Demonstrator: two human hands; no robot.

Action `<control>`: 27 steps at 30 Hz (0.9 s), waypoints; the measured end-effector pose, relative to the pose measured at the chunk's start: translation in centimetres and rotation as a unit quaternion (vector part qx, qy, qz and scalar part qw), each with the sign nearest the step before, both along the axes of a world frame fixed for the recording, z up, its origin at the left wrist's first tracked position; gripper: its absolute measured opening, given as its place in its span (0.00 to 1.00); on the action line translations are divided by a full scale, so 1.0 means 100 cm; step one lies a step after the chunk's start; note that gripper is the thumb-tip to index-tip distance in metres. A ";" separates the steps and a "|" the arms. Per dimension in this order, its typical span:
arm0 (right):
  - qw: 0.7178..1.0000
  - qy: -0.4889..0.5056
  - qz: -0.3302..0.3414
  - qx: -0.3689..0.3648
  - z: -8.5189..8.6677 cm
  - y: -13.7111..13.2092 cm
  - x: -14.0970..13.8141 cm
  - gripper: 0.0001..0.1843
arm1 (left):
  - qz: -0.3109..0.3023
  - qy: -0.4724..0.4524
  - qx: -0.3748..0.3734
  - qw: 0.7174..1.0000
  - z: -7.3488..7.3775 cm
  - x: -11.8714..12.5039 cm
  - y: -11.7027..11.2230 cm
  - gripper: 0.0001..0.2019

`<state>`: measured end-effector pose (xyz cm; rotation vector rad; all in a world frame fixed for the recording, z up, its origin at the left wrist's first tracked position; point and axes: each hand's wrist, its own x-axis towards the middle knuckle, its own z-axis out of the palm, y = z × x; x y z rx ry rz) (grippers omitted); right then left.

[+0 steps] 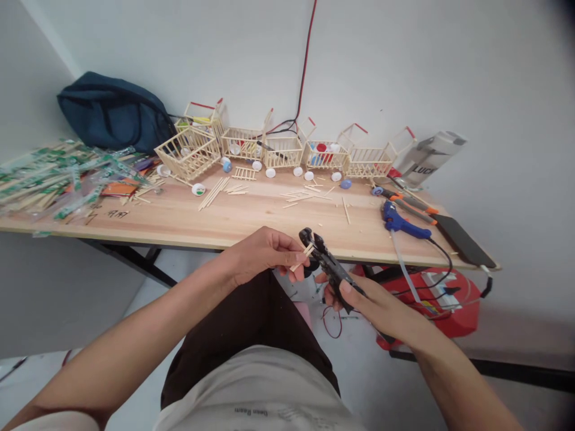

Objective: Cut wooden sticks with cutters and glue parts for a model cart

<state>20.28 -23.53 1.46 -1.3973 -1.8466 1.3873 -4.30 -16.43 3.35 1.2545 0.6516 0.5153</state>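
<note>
Sticks are pinched between fingertips of the left hand, upper ends at the head of the black tool. The right hand holds this tool, fingers wrapped around the handle. Location: near the front edge of the table.

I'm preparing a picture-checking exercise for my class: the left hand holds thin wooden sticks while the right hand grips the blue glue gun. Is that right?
Not quite: the right hand grips a black tool, as the head view shows; the blue glue gun lies on the table. The left hand does hold thin wooden sticks.
</note>
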 end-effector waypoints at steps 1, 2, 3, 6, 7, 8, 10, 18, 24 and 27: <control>1.000 0.000 0.010 0.001 0.001 0.000 0.000 0.25 | -0.004 0.002 -0.006 1.000 0.000 0.001 0.000 0.12; 1.000 -0.002 0.016 0.000 0.002 0.000 0.000 0.25 | -0.008 0.003 -0.011 1.000 0.000 0.001 0.001 0.12; 1.000 -0.004 0.021 -0.004 0.004 0.000 0.000 0.25 | -0.011 0.005 -0.015 1.000 0.000 0.001 0.001 0.12; 1.000 -0.014 0.024 -0.016 0.007 0.000 -0.001 0.26 | -0.015 0.008 -0.026 1.000 0.000 0.002 0.001 0.11; 0.999 -0.018 0.024 -0.015 0.007 -0.001 -0.001 0.25 | -0.016 0.009 -0.028 0.999 0.000 0.002 0.001 0.11; 0.999 -0.021 0.025 -0.011 0.007 -0.001 -0.001 0.25 | -0.016 0.010 -0.030 0.999 0.000 0.002 0.001 0.11; 0.999 -0.027 0.026 -0.003 0.007 -0.002 -0.001 0.24 | -0.016 0.009 -0.033 0.999 0.001 0.002 0.001 0.11; 0.995 -0.088 -0.015 0.049 0.008 -0.006 -0.006 0.24 | -0.005 0.001 -0.046 0.999 0.001 0.005 0.001 0.11; 0.984 -0.147 -0.013 0.100 0.010 -0.005 -0.005 0.24 | 0.006 -0.001 -0.049 0.999 -0.001 0.006 0.003 0.10; 0.978 -0.163 -0.009 0.132 0.009 -0.006 -0.007 0.24 | 0.000 -0.005 -0.047 0.999 -0.002 0.008 0.003 0.10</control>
